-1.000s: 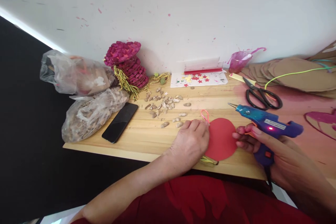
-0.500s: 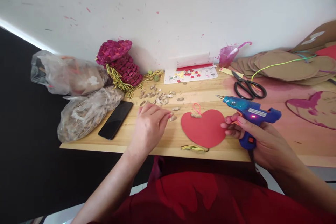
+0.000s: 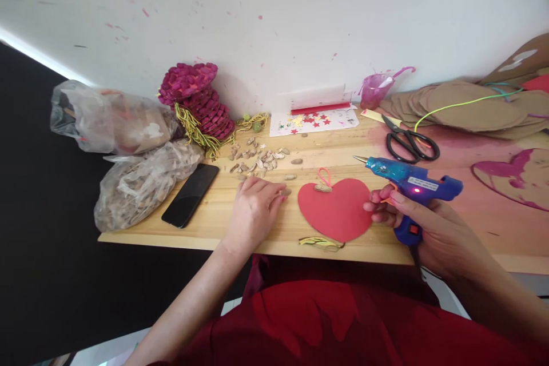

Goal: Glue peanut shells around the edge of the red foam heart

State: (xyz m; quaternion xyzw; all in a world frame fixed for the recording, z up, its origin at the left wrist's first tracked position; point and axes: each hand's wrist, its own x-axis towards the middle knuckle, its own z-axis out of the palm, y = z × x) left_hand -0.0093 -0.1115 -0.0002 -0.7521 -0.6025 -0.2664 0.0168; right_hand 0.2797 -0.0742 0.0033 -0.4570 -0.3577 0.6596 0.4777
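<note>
My left hand [image 3: 255, 209] is low over the wooden table, thumb and fingers pinched on a peanut shell [image 3: 286, 191]. My right hand [image 3: 429, 229] grips a blue glue gun [image 3: 414, 183], its red light glowing and its nozzle pointing left. The fingertips of that hand reach the right edge of a red paper heart [image 3: 334, 211], also pinching a thin orange strip [image 3: 389, 197]. One peanut shell [image 3: 322, 188] lies at the heart's top notch, by a pink loop [image 3: 325, 175]. Loose peanut shells [image 3: 261, 161] are scattered beyond my left hand.
Black scissors [image 3: 412, 143] lie behind the glue gun, near stacked cardboard shapes [image 3: 467, 106]. A phone [image 3: 190, 195] and plastic bags [image 3: 137, 189] are on the left. Yellow yarn [image 3: 321, 242] lies below the heart. Star stickers [image 3: 315, 120] sit at the back.
My left hand has come down slightly, its fingertips now at a peanut shell on the table. My right hand keeps hold of the glue gun; the view has shifted a little.
</note>
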